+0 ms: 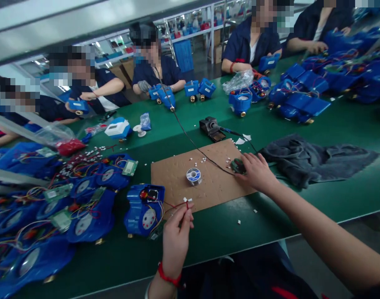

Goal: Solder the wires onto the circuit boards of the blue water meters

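Note:
My left hand (pixel 176 232) pinches the end of a red wire with a small white connector (pixel 186 201) that runs from an open blue meter housing (pixel 144 211) at the front of the green table (pixel 227 232). My right hand (pixel 255 171) reaches onto the right edge of a brown cardboard mat (pixel 208 182) and closes over a dark green tool handle (pixel 238 166) with a black cable (pixel 190 139) running away from it. A spool of solder wire (pixel 194 175) sits on the mat between my hands.
Several blue meter housings with wires and circuit boards (pixel 52 207) crowd the left. A soldering iron stand (pixel 212 128) sits behind the mat, a grey cloth (pixel 308 160) to the right. More blue housings (pixel 302 97) pile at the far right. Several seated workers across the table handle blue housings.

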`<state>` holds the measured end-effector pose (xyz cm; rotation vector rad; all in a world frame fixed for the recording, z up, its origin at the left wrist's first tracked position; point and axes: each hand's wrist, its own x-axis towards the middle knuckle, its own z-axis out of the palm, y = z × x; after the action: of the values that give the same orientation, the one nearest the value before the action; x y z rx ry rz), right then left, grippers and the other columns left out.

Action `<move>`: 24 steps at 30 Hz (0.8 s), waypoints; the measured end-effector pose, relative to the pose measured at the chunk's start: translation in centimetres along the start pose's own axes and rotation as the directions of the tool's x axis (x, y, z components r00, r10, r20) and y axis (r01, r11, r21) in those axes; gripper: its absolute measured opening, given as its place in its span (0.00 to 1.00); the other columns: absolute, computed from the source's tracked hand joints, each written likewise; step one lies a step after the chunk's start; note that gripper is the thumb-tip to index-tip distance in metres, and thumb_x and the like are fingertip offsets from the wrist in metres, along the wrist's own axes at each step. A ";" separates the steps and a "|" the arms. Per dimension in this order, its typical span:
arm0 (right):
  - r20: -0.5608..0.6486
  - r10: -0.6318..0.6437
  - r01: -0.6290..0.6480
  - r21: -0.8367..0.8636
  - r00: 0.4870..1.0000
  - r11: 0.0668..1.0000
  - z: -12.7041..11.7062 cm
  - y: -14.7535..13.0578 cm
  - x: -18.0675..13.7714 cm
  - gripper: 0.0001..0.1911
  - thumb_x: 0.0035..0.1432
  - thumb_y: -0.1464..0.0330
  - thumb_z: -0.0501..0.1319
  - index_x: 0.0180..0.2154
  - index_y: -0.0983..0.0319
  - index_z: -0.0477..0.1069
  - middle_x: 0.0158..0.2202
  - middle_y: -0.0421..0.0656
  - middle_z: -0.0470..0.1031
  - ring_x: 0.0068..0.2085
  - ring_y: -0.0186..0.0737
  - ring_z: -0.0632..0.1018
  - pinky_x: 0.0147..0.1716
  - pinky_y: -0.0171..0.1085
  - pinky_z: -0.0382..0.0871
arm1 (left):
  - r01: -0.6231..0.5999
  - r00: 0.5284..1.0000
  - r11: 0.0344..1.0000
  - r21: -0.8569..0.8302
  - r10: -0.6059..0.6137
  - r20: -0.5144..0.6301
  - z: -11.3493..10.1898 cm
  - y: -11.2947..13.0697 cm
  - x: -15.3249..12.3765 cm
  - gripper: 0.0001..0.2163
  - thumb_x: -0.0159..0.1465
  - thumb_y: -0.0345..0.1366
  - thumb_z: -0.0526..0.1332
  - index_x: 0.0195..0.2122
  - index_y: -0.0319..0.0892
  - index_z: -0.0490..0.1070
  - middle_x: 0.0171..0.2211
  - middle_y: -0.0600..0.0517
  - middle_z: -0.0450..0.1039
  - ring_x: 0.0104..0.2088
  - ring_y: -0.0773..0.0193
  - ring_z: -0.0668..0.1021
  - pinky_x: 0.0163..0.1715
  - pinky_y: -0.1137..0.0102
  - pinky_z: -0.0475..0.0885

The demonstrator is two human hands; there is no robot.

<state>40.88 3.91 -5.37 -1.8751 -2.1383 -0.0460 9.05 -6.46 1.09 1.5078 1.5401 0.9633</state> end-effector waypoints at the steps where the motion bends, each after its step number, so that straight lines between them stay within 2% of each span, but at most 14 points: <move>1: 0.022 -0.009 0.010 -0.031 1.000 0.999 0.6 0.5 0.2 0.36 0.55 0.56 0.60 0.59 0.72 0.62 0.58 0.62 0.67 0.61 0.62 0.65 0.62 0.60 0.46 | 0.009 1.000 1.000 -0.011 -0.009 -0.001 0.0 0.0 -0.1 0.15 0.65 0.43 0.57 0.45 0.40 0.77 0.27 0.52 0.72 0.24 0.66 0.73 0.29 0.71 0.71; 4: 0.061 -0.055 0.057 -0.026 0.997 0.998 1.9 1.0 0.7 0.31 0.57 0.55 0.57 0.55 0.69 0.65 0.51 0.59 0.73 0.55 0.59 0.71 0.60 0.59 0.49 | 0.051 0.999 0.998 -0.047 -0.051 -0.002 -0.3 -0.1 -0.4 0.15 0.65 0.43 0.58 0.47 0.41 0.76 0.27 0.53 0.72 0.23 0.68 0.72 0.28 0.71 0.69; 6: 0.035 -0.081 0.080 0.026 0.996 0.996 2.0 0.9 1.1 0.28 0.58 0.55 0.56 0.53 0.67 0.67 0.49 0.57 0.75 0.53 0.58 0.72 0.60 0.59 0.50 | 0.089 0.996 0.993 -0.077 -0.089 0.004 -0.5 -0.2 -0.6 0.16 0.64 0.42 0.59 0.48 0.40 0.75 0.27 0.53 0.71 0.23 0.68 0.72 0.27 0.72 0.69; 8: -0.037 -0.090 0.094 0.118 0.995 0.989 1.3 0.3 1.5 0.28 0.58 0.54 0.57 0.53 0.67 0.67 0.50 0.56 0.75 0.53 0.57 0.73 0.61 0.58 0.50 | 0.121 0.993 0.987 -0.106 -0.119 0.022 -0.7 -0.4 -0.7 0.16 0.64 0.41 0.59 0.49 0.39 0.73 0.26 0.53 0.71 0.22 0.68 0.72 0.26 0.72 0.69; 11: -0.186 -0.036 0.099 0.345 0.982 0.933 -1.3 -1.6 1.7 0.30 0.58 0.54 0.58 0.57 0.65 0.66 0.54 0.54 0.72 0.56 0.55 0.72 0.62 0.57 0.52 | 0.127 0.992 0.983 -0.130 -0.124 0.032 -0.7 -0.7 -0.7 0.12 0.64 0.40 0.58 0.45 0.39 0.70 0.26 0.54 0.71 0.22 0.70 0.71 0.24 0.74 0.67; 13: -0.232 0.073 0.062 0.528 0.970 0.847 -3.8 -3.3 1.1 0.30 0.59 0.55 0.59 0.59 0.61 0.65 0.57 0.51 0.70 0.59 0.54 0.70 0.60 0.55 0.58 | 0.119 0.993 0.984 -0.135 -0.117 0.020 -0.6 -0.8 -0.6 0.09 0.65 0.39 0.58 0.42 0.40 0.69 0.25 0.55 0.70 0.21 0.71 0.70 0.23 0.75 0.66; 16: -0.224 0.232 0.031 0.779 0.947 0.626 -7.5 -5.5 -0.5 0.26 0.60 0.57 0.60 0.58 0.56 0.66 0.56 0.47 0.72 0.57 0.52 0.72 0.58 0.54 0.63 | 0.116 0.993 0.984 -0.133 -0.117 -0.005 -0.5 -0.7 -0.3 0.09 0.64 0.40 0.58 0.40 0.40 0.69 0.25 0.55 0.70 0.19 0.72 0.68 0.20 0.76 0.64; 18: -0.210 0.272 0.053 0.869 0.939 0.491 -9.7 -6.3 -1.8 0.23 0.61 0.57 0.58 0.56 0.53 0.69 0.53 0.46 0.74 0.54 0.52 0.74 0.55 0.54 0.66 | 0.125 0.992 0.984 -0.130 -0.129 -0.018 -0.5 -0.5 -0.1 0.10 0.64 0.41 0.58 0.40 0.40 0.70 0.24 0.56 0.69 0.18 0.72 0.68 0.19 0.76 0.63; 19: -0.190 0.259 0.052 0.886 0.947 0.461 -10.5 -6.6 -2.4 0.21 0.61 0.56 0.57 0.55 0.52 0.70 0.52 0.46 0.76 0.53 0.52 0.76 0.53 0.54 0.68 | 0.132 0.990 0.983 -0.129 -0.136 -0.021 -0.5 -0.4 0.0 0.10 0.64 0.41 0.59 0.40 0.40 0.70 0.23 0.56 0.68 0.19 0.72 0.68 0.19 0.77 0.62; 21: -0.136 0.144 0.046 0.864 0.980 0.501 -11.7 -6.9 -3.4 0.20 0.61 0.55 0.56 0.53 0.50 0.72 0.49 0.46 0.77 0.50 0.53 0.78 0.48 0.53 0.72 | 0.147 0.988 0.980 -0.136 -0.151 -0.020 -0.5 -0.1 0.3 0.10 0.63 0.41 0.59 0.39 0.40 0.71 0.23 0.56 0.68 0.19 0.71 0.68 0.18 0.77 0.62; 24: -0.111 -0.137 0.176 0.698 0.984 0.694 -11.6 -7.8 -4.6 0.22 0.58 0.55 0.59 0.54 0.50 0.71 0.49 0.47 0.77 0.49 0.54 0.78 0.46 0.52 0.73 | 0.166 0.985 0.972 -0.166 -0.171 -0.011 -0.3 0.2 0.5 0.10 0.62 0.42 0.59 0.38 0.40 0.71 0.24 0.56 0.68 0.20 0.71 0.69 0.19 0.77 0.63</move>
<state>36.09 -4.16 5.94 -1.2121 -1.8747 0.6067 8.85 -5.93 1.42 1.2337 1.5394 0.9875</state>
